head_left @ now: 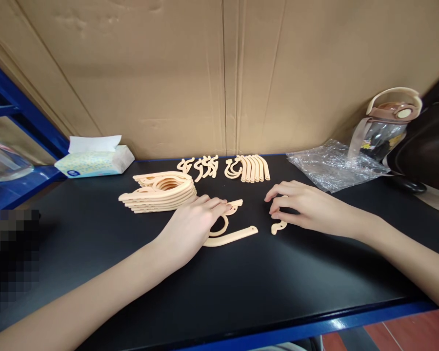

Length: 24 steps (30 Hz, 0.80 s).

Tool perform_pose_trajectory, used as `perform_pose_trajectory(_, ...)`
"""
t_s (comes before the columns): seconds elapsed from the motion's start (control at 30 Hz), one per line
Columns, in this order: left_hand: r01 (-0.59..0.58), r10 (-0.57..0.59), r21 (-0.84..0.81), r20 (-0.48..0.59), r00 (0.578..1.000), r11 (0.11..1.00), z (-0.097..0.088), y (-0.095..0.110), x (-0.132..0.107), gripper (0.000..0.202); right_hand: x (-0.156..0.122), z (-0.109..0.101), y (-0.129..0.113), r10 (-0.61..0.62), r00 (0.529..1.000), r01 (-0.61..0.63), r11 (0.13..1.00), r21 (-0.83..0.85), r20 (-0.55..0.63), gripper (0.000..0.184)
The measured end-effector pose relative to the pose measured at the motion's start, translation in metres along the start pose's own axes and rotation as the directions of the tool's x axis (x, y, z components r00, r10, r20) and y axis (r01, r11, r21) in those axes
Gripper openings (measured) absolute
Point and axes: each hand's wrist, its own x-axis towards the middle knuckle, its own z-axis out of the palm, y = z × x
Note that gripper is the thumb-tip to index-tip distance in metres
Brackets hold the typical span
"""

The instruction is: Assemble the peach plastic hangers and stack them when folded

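In the head view, the left hand rests on a cream ringed piece, fingers bent together over it; whether they clamp it cannot be told, as the palm side is hidden. The right hand, fingers and thumb apart, is poised at a small cream hook, partly covering it. Both pieces lie on the black surface. A stack of matching cream frames sits just beyond the left hand; 1 row of curved arms lies farther back, near loose hooks.
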Motion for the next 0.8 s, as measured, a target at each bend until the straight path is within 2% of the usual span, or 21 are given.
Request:
perform_pose_trajectory(0.1, 0.000, 0.000, -0.005, -0.003, 1.000, 1.000, 0.000, -0.001, 0.000, 0.049, 0.000, -0.002, 0.002, -0.003, 1.000, 0.003, 0.999, 0.034, 0.000, 0.023)
perform_pose_trajectory(0.17, 0.002, -0.002, -0.003, 0.003, 1.000, 1.000, 0.000, -0.001, 0.000, 0.050, 0.000, -0.004, 0.002, 0.002, 0.999, -0.007, 0.995, 0.102, 0.048, 0.022)
perform_pose_trajectory(0.27, 0.005, -0.005, 0.006, 0.016, 1.000, 1.000, -0.001, -0.001, 0.000, 0.050, -0.001, -0.007, 0.004, 0.020, 0.990, -0.047, 0.979, 0.199, 0.138, 0.030)
perform_pose_trajectory(0.33, 0.008, -0.008, 0.011, 0.027, 1.000, 1.000, -0.002, -0.001, 0.000, 0.051, -0.001, -0.007, 0.005, 0.025, 0.988, -0.059, 0.974, 0.217, 0.155, 0.025)
perform_pose_trajectory(0.6, -0.029, 0.021, 0.123, 0.059, 0.998, 0.992, -0.004, 0.004, 0.000, 0.043, 0.007, 0.005, -0.004, -0.014, 0.999, 0.019, 0.995, 0.102, -0.044, 0.010)
perform_pose_trajectory(0.7, -0.036, 0.027, 0.148, 0.063, 0.998, 0.988, -0.005, 0.006, 0.000, 0.041, 0.008, 0.007, -0.006, -0.007, 0.995, 0.014, 0.997, 0.073, -0.097, 0.015)
perform_pose_trajectory(0.8, -0.029, 0.018, 0.163, 0.067, 0.998, 0.986, -0.006, 0.007, 0.001, 0.037, 0.007, 0.006, -0.007, 0.048, 0.995, -0.039, 0.995, 0.094, -0.089, 0.019)
